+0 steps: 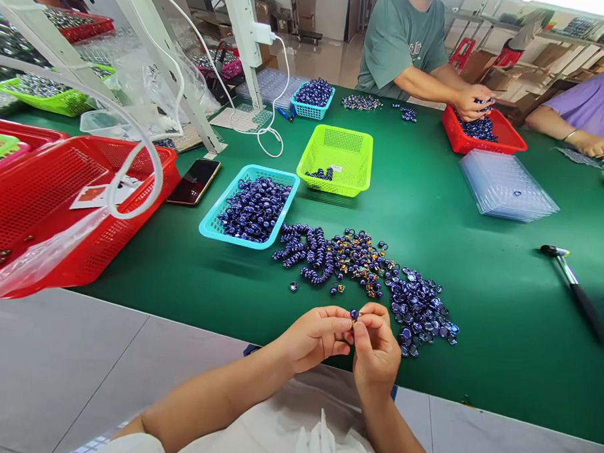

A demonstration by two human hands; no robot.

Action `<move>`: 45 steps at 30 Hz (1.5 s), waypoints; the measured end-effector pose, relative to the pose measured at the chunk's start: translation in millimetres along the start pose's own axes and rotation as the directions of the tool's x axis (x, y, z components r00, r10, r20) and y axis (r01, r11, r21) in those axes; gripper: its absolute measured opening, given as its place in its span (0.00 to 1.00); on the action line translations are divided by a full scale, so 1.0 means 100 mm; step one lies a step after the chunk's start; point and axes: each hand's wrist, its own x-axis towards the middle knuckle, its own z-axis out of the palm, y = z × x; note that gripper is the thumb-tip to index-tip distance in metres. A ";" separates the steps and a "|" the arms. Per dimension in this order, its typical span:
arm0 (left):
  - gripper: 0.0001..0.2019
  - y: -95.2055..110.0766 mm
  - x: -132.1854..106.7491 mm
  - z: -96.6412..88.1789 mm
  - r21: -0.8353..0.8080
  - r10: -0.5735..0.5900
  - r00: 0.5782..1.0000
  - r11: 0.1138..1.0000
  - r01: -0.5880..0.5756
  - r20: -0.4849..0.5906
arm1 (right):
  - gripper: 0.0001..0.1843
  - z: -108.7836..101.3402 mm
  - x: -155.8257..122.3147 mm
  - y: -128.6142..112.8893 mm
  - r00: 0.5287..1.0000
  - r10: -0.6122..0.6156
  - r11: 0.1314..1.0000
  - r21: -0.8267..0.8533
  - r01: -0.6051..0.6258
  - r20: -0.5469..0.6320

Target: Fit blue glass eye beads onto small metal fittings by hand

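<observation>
Head view showed the left hand (pixel 317 339) and the right hand (pixel 379 357) meeting over the near edge of the table (pixel 518 329), both pinching one bead (pixel 354 314) in their fingertips. It was dark and glossy, with an orange bit just below.

The bead looked light, hard and slick, so it would probably skid under a loose pinch; its sides seemed the surest hold, and its shine might scratch. The fingers covered much of it, so its underside and how the orange bit joined it could not be made out.

Just beyond lay loose caps (pixel 423 312) to the right, a mixed heap (pixel 355 252) in the middle, its pieces too small to tell apart, and coils (pixel 320 244) to the left. Farther out stood a filled blue basket (pixel 210 232), its lower contents hidden, and a green basket (pixel 338 144). At far left, a red basket (pixel 126 242) was cut off by the frame.
</observation>
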 end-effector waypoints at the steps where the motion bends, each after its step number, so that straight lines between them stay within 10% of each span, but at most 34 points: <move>1: 0.12 0.00 0.00 -0.01 -0.017 -0.015 1.000 1.000 0.015 0.018 | 0.07 -0.01 -0.01 0.00 0.999 -0.038 0.998 -0.049 0.038 0.000; 7: 0.12 0.06 -0.02 -0.05 0.060 -0.053 0.998 0.997 0.050 0.041 | 0.13 -0.19 0.11 -0.09 0.953 -0.207 0.970 -0.077 0.229 0.223; 12: 0.15 0.18 -0.07 -0.11 0.241 -0.162 0.985 0.960 0.141 0.067 | 0.18 -0.36 0.27 -0.19 0.745 -0.233 0.922 -0.102 0.374 0.625; 34: 0.18 0.24 -0.07 -0.25 0.524 -0.301 0.954 0.814 0.251 0.010 | 0.14 -0.39 0.22 -0.26 0.633 -0.301 0.802 -0.170 0.573 0.713; 37: 0.17 0.28 -0.19 -0.24 0.614 -0.180 0.984 0.775 0.152 -0.016 | 0.11 -0.36 0.22 -0.25 0.647 -0.303 0.799 -0.183 0.573 0.700; 40: 0.14 0.41 -0.34 -0.28 0.784 0.190 0.980 0.617 -0.065 -0.068 | 0.09 -0.37 0.21 -0.22 0.725 -0.284 0.827 -0.223 0.516 0.627; 45: 0.14 0.66 -0.42 -0.56 0.994 0.706 0.703 -0.023 -0.103 0.089 | 0.07 -0.34 0.19 -0.19 0.824 -0.205 0.889 -0.252 0.383 0.528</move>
